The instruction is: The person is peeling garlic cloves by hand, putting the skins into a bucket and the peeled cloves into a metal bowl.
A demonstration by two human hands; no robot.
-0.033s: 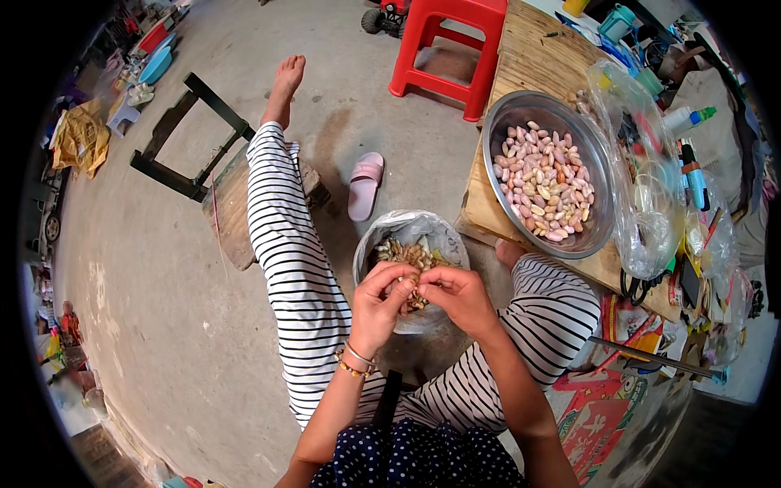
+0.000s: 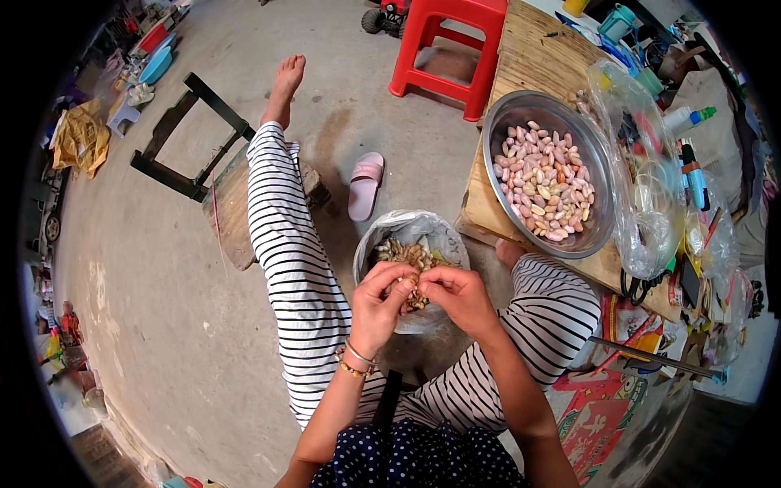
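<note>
My left hand (image 2: 379, 302) and my right hand (image 2: 462, 299) meet fingertip to fingertip over a lined bin (image 2: 368, 244). Pinched between them is a small brown peanut in its shell (image 2: 413, 279), partly hidden by the fingers. Below, peanut shells (image 2: 416, 254) lie heaped inside the bin's pale plastic liner. To the right, a metal bowl (image 2: 598, 232) holds many shelled pink peanuts (image 2: 547, 180). A bracelet and a beaded band circle my left wrist.
The bowl stands on a wooden table (image 2: 529, 61) beside a clear plastic bag (image 2: 651, 195) and clutter. A red stool (image 2: 446, 81), a pink slipper (image 2: 366, 185) and a wooden chair (image 2: 236, 203) stand on the concrete floor around my striped legs.
</note>
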